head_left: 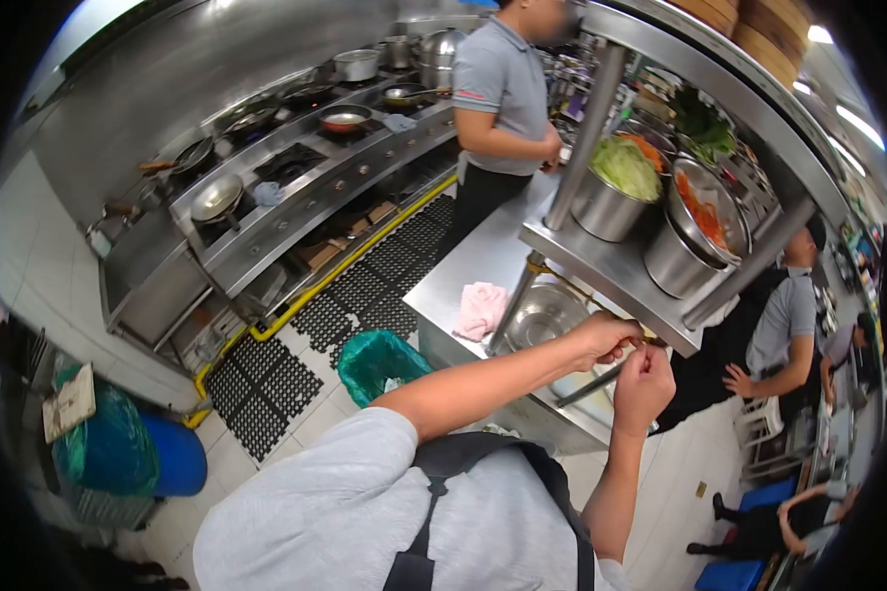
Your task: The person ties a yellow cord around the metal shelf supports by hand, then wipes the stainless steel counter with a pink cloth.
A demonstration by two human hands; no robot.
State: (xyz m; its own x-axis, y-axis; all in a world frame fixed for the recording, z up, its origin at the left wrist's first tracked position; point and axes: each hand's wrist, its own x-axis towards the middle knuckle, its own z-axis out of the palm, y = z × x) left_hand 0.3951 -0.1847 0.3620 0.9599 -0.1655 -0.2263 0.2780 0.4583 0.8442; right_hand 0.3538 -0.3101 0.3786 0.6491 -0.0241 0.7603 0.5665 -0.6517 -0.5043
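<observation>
My left hand point(606, 338) is closed in a pinch just below the edge of the steel shelf point(601, 254). Close beside it, my right hand point(644, 386) is also closed, thumb against fingers. The two hands nearly meet at the fingertips. A small dark and yellowish bit shows between them, too small to name. Behind my left hand sits a round steel bowl point(540, 317) on the lower counter. A crumpled pink cloth point(481, 310) lies on the counter by the shelf post.
Steel pots with shredded lettuce point(623, 169) and carrot strips point(702, 219) stand on the shelf. A co-worker point(503, 94) stands across the counter, another person point(786, 315) to the right. A green-lined bin point(379, 362) is at left. Beyond runs a stove point(296, 197) holding pans.
</observation>
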